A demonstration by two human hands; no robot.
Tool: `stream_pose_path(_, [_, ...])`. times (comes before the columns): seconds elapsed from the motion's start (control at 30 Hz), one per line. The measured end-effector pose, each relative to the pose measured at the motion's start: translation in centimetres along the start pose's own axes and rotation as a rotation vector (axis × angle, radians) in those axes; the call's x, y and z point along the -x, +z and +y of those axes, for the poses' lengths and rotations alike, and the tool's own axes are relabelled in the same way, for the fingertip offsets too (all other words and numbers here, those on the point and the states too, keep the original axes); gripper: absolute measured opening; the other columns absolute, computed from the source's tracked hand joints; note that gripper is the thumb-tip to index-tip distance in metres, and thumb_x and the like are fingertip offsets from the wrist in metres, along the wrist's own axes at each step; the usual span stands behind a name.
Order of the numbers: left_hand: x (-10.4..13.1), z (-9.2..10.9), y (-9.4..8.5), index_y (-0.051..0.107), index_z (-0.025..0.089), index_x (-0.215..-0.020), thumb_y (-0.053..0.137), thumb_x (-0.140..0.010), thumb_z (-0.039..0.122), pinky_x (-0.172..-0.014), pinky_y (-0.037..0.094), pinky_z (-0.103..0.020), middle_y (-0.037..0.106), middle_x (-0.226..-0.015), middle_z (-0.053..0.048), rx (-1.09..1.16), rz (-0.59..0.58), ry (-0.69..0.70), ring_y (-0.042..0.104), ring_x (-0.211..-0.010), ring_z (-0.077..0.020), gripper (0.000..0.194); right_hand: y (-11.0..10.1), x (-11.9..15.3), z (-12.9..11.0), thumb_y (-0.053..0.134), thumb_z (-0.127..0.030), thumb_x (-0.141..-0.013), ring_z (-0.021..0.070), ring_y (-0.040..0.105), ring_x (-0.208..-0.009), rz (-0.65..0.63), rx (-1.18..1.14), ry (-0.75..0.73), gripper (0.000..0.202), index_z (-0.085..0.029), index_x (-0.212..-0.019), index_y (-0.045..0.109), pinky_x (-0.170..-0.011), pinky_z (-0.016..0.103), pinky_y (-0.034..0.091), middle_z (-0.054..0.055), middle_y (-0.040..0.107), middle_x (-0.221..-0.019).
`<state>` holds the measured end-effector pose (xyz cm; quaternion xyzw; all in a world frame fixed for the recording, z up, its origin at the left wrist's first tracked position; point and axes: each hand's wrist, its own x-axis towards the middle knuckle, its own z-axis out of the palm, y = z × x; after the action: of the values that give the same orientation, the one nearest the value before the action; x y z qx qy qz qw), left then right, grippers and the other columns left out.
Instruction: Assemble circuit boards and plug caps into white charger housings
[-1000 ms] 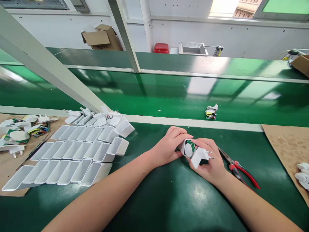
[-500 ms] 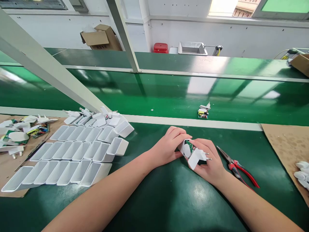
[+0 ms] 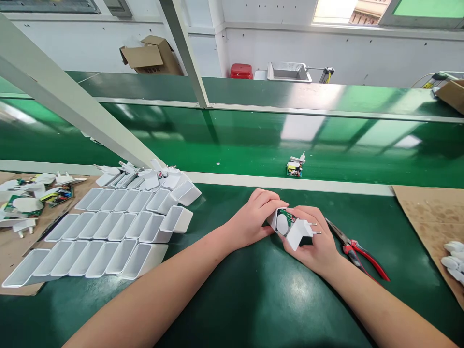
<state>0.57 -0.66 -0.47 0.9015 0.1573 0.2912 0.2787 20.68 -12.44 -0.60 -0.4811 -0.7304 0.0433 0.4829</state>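
Glossy green matting (image 3: 232, 299) covers the bench, with a shiny green belt (image 3: 232, 145) running beyond a pale strip. Both hands meet over the mat near its far edge. The left hand (image 3: 253, 217) curls around a white plastic shell (image 3: 272, 218), fingers folded over its top so most of it is hidden. The right hand (image 3: 316, 244) cups a white plug cap (image 3: 297, 232) from below, thumb pressed against its side; two metal pins stick out to the right. Between shell and cap a sliver of green board (image 3: 287, 217) shows, and how far it sits inside cannot be made out. Just right of the right hand lie red-handled pliers (image 3: 357, 251), their jaws partly behind the fingers. On the belt sits a small bare assembly (image 3: 295, 166), too small to read. To the left, rows of empty white shells (image 3: 105, 237) lie slanted in ranks, smooth and boxy, with loose parts (image 3: 32, 198) on brown card. At the right edge, white pieces (image 3: 455, 261) are cut off.
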Motion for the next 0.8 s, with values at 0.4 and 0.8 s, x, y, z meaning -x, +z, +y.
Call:
stream_pose_path(0.4, [0.04,-0.09,0.03,0.057,0.023,-0.141,0.076,-0.093,0.019,-0.108,0.052,-0.047,0.064,-0.13,-0.011,-0.013,-0.01,0.004,0.056,-0.122,-0.0279,0.051,-0.12,-0.04,-0.01,0.08,-0.015,-0.091,0.0311,0.071,-0.115,-0.047,-0.027,-0.01,0.076,-0.027,-0.16,0.049,-0.092,0.049,0.068,0.015,0.065,-0.132])
stream_pose_path(0.8, [0.04,-0.07,-0.08,0.058,0.024,-0.138,0.077,-0.088,0.016,-0.109,0.051,-0.046,0.064,-0.129,-0.01,0.003,-0.033,-0.024,0.057,-0.123,-0.0286,0.054,-0.14,0.02,0.06,0.079,-0.015,-0.089,0.0313,0.07,-0.115,-0.068,-0.032,0.046,0.078,-0.028,-0.159,0.048,-0.094,0.05,0.067,0.015,0.063,-0.133])
